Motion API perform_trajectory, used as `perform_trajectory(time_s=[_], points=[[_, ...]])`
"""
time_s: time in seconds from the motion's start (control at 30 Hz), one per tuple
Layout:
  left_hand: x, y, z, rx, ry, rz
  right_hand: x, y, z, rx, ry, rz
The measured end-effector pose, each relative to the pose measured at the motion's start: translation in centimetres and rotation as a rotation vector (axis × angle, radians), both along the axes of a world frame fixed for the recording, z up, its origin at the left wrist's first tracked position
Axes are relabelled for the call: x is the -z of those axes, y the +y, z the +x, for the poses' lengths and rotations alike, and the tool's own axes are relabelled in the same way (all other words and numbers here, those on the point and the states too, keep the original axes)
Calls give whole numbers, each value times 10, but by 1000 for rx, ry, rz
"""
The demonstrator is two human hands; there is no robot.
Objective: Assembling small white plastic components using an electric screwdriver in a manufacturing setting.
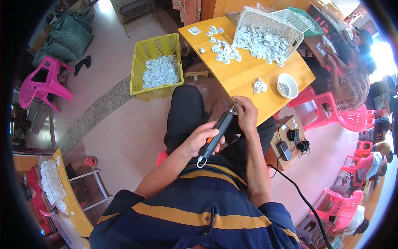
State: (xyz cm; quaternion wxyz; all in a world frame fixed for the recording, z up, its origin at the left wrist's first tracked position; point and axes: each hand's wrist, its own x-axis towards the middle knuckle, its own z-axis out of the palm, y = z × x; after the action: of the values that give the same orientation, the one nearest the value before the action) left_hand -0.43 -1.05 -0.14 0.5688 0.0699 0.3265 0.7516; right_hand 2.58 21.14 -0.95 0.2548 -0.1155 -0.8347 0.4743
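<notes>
My left hand (204, 139) is wrapped round a black electric screwdriver (219, 132), which slants up and to the right over my lap. It has an orange switch and a wire loop at its near end. Beyond its thin metal bit, my right hand (247, 115) is closed, fingertips pinched together at the bit's tip. Whatever lies between those fingers is mostly hidden. On the wooden table (244, 79) just past my hands is a small group of white round plastic parts (260, 86). To their right stands a white bowl (293, 92) holding small metal pieces that look like screws.
White parts spill from a tipped white basket (244, 18) at the table's back. A yellow crate (139, 79) of similar parts stands on the floor at left. Right of my legs, black adapters (285, 150) and a cable (299, 189) lie near pink chairs (327, 112) and a seated person (352, 89).
</notes>
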Motion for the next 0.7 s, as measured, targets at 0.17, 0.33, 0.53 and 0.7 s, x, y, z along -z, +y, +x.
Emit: perform_trajectory(time_s=[0.17, 0.33, 0.53, 0.7], points=[[-1, 2, 1, 19, 0, -2, 5, 3, -1, -33, 18, 49], [-4, 5, -1, 13, 78, -7, 5, 1, 0, 28, -31, -54], [-6, -5, -14, -135, 149, -52, -1, 19, 0, 229, -86, -190], [-7, -6, -23, -208, 164, -43, -12, 43, 7, 222, -111, 188]])
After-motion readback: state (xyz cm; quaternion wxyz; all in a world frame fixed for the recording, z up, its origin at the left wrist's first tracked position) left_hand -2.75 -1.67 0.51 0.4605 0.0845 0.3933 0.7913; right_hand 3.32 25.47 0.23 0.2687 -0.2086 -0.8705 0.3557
